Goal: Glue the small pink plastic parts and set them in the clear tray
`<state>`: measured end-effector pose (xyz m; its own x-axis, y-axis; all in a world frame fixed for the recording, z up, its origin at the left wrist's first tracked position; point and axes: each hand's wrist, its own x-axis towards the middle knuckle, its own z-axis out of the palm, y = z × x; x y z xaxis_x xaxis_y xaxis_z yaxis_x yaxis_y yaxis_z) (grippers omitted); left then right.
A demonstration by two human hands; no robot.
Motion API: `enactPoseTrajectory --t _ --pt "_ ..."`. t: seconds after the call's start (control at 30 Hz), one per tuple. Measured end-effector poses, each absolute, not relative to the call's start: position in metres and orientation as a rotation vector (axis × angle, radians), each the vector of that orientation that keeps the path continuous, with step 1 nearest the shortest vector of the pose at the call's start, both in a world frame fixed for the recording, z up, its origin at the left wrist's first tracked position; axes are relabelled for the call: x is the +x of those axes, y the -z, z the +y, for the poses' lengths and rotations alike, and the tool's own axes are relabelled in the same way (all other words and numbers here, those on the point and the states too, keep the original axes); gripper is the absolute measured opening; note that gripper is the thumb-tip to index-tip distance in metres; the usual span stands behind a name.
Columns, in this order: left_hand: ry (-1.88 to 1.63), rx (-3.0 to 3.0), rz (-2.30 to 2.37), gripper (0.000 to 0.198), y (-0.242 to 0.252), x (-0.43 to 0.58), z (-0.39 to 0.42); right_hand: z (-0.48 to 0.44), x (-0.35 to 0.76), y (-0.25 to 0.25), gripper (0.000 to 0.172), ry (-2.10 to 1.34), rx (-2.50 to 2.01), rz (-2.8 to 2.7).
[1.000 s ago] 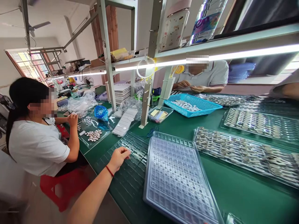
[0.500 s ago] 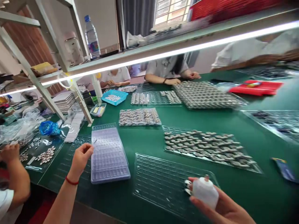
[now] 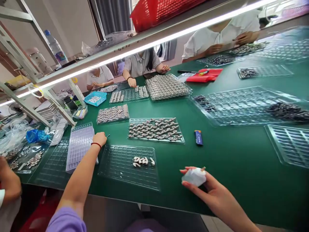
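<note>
In the head view, the right hand (image 3: pixel 213 190) grasps a white bottle (image 3: pixel 193 177), thumb on the near side and fingers around the far side, so the bottle sits between them. Its brownish tip leans up and away over the palm. The left hand (image 3: pixel 99 139) has its fingers curled in, with a small dark bit (image 3: pixel 108 135) showing right at the fingertips; whether they pinch it or merely pass over it, I cannot tell.

Just left of the left fingers stands a stack of plastic trays (image 3: pixel 78 145), its right edge partly covered by the wrist and forearm. To the right of those fingers and nearer the body lies a clear tray (image 3: pixel 109 167). The few white pieces (image 3: pixel 142 160) on it lie between the two hands, touching neither. Beyond this tray, to the right of the left fingers, a filled tray (image 3: pixel 155 129) carries rows of pale, elongated pieces. A dark blue object (image 3: pixel 198 138) with an orange end lies beyond the right fingers, apart from them. Farther past the left fingers is a blue basket (image 3: pixel 96 98) with white bits in it.
</note>
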<state>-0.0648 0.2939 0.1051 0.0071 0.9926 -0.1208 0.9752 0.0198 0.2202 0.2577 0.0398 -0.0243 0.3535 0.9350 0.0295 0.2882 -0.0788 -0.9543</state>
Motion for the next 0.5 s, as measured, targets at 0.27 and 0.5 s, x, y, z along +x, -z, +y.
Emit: enactPoseTrajectory --t 0.27,0.5 --pt "-0.173 2.351 1.732 0.017 -0.095 -0.004 0.225 0.033 0.261 0.024 0.050 -0.808 -1.554 -1.144" --pt "-0.262 2.439 1.323 0.026 -0.058 0.043 0.172 0.029 0.262 0.026 0.053 -0.788 -1.537 -1.056"
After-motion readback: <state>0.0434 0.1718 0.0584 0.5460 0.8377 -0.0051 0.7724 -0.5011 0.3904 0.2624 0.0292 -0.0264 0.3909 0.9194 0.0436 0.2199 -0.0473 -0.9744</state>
